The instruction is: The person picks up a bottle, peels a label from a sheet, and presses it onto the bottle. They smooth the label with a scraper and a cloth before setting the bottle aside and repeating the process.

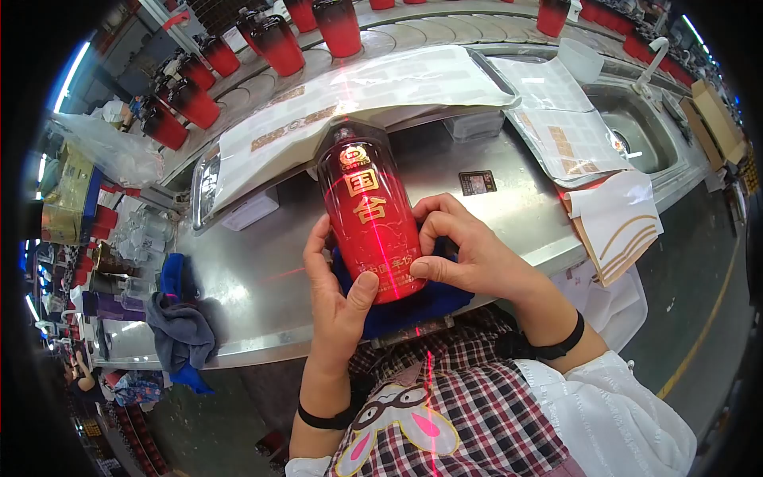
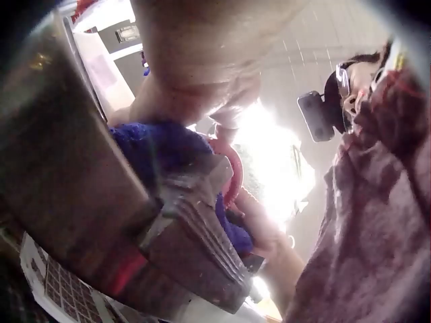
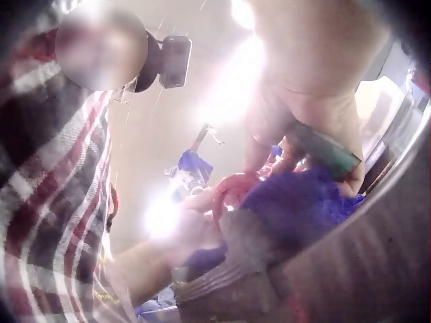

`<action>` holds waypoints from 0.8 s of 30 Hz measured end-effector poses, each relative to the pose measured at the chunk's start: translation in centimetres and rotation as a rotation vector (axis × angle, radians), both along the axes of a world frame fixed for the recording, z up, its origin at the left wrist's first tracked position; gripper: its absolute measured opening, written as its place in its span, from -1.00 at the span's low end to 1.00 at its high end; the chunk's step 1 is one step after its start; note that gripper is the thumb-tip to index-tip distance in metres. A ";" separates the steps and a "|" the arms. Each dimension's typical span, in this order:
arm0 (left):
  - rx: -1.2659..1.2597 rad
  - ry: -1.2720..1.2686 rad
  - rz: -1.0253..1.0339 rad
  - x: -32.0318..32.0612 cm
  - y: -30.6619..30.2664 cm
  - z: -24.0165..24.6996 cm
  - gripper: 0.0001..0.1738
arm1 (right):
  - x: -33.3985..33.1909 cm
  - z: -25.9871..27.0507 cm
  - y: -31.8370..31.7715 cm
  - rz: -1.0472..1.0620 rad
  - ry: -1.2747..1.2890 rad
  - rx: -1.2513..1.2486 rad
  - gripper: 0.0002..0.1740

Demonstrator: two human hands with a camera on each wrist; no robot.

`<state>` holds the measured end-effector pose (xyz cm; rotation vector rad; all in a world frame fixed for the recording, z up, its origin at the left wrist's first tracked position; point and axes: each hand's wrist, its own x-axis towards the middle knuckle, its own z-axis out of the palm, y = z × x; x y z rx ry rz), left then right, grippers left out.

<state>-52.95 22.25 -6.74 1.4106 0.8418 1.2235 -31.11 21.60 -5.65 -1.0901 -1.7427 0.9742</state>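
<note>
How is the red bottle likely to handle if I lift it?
The red bottle looks rigid, and its glossy surface may be slippery. Its rounded sides suggest it could roll if laid down. The glass-like shine hints that it is fragile.

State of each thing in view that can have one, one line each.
Red bottle, held in both hands, label facing up, base toward the person
Left hand, curled on the bottle's side
Right hand, fingers bent, gripping the other side
Blue cloth, bunched beneath the bottle
Grey towel, crumpled at the bench edge
Tap, running or off: cannot tell
</note>
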 end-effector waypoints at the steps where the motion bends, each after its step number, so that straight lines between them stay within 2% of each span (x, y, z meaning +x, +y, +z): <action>1: -0.002 0.002 -0.002 0.0 0.0 0.0 0.01 | 0.0 0.0 0.0 0.000 -0.003 0.001 -0.60; 6: -0.056 -0.109 -0.063 -0.4 0.0 0.0 -0.03 | 0.1 -0.1 0.1 0.008 -0.017 0.011 -0.59; 12: -0.062 -0.028 -0.086 -0.8 0.1 -0.3 -0.05 | 0.1 0.2 0.1 0.023 -0.012 -0.048 -0.58; 15: -0.066 -0.093 -0.089 -0.6 0.0 -0.1 -0.02 | 0.1 0.0 0.1 0.026 -0.012 -0.025 -0.58; 18: -0.006 0.002 -0.070 -0.7 0.2 -0.5 0.01 | 0.1 -0.2 0.2 0.030 -0.002 -0.013 -0.57; 24: -0.039 -0.019 -0.077 -0.7 0.2 -0.4 0.03 | 0.2 -0.3 0.2 0.043 -0.016 0.012 -0.56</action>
